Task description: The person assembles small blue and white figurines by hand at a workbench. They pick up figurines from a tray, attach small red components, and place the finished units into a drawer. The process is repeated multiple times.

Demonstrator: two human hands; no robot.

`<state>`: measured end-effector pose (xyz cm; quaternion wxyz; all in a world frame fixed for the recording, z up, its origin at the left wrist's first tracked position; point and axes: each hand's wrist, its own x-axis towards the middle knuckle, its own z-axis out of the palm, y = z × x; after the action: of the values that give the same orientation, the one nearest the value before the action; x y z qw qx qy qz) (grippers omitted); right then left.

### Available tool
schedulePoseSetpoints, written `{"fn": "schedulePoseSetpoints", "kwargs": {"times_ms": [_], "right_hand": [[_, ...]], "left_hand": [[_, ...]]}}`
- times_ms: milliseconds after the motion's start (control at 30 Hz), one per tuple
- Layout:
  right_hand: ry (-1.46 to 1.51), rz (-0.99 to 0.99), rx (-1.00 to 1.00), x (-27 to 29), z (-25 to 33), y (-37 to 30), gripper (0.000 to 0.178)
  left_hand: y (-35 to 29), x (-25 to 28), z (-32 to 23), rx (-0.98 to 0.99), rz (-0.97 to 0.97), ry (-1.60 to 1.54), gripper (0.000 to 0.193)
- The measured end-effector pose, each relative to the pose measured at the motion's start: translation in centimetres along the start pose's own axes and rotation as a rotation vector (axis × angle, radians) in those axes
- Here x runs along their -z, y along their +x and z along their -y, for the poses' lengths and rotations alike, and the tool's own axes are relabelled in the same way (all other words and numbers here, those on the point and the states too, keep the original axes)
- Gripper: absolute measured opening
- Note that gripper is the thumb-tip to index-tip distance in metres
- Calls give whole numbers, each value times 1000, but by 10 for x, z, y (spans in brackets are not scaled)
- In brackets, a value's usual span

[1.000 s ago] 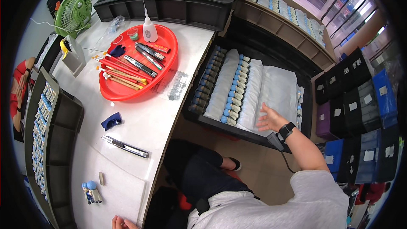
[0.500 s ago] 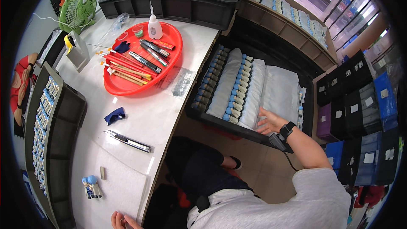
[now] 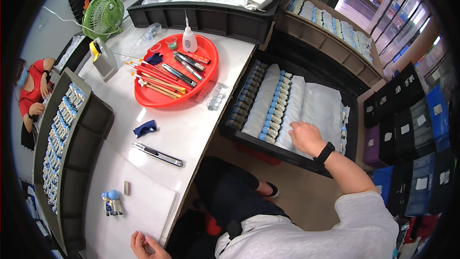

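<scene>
My right hand [image 3: 307, 139] reaches into a black crate [image 3: 306, 165] at the right, its fingers bent together on a white padding sheet [image 3: 293, 115]. Rows of small blue-headed figurines [image 3: 276, 110] lie between such sheets. Low on the worktable, my left hand [image 3: 147, 246] rests with thumb and fingers loosely apart and nothing between them, at the near edge of a white mat [image 3: 148, 201]. Two blue-haired figurines [image 3: 112, 203] lie together on the mat beside a small grey block [image 3: 126, 188]. A utility knife [image 3: 157, 154] and a dark blue cloth scrap [image 3: 145, 128] lie beyond.
A red tray [image 3: 212, 76] holds brushes, pens and a squeeze bottle [image 3: 189, 43]. A figurine crate [image 3: 91, 129] leans at the left; another crate [image 3: 330, 38] stands behind mine. A green fan [image 3: 103, 14] stands far left, near a co-worker in red [image 3: 33, 91]. Stacked bins [image 3: 407, 115] line the right.
My right hand has shifted from the crate's near edge onto the padding sheet, its spread fingers now bent together. My left hand has come slightly further into view. The whole view has shifted a little.
</scene>
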<state>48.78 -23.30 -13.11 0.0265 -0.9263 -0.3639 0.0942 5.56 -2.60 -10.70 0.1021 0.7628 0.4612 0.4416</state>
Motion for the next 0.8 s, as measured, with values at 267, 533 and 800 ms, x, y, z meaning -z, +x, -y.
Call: {"fn": "schedulePoseSetpoints", "kwargs": {"times_ms": [267, 533, 800], "right_hand": [[148, -48, 815, 99, 163, 29, 11], [77, -231, 1784, 131, 406, -52, 19], [-383, -424, 1996, 123, 501, -132, 20]], "left_hand": [[1, 7, -8, 48, 31, -32, 18], [47, 46, -78, 140, 227, -604, 23], [87, 100, -75, -142, 308, -856, 25]]}}
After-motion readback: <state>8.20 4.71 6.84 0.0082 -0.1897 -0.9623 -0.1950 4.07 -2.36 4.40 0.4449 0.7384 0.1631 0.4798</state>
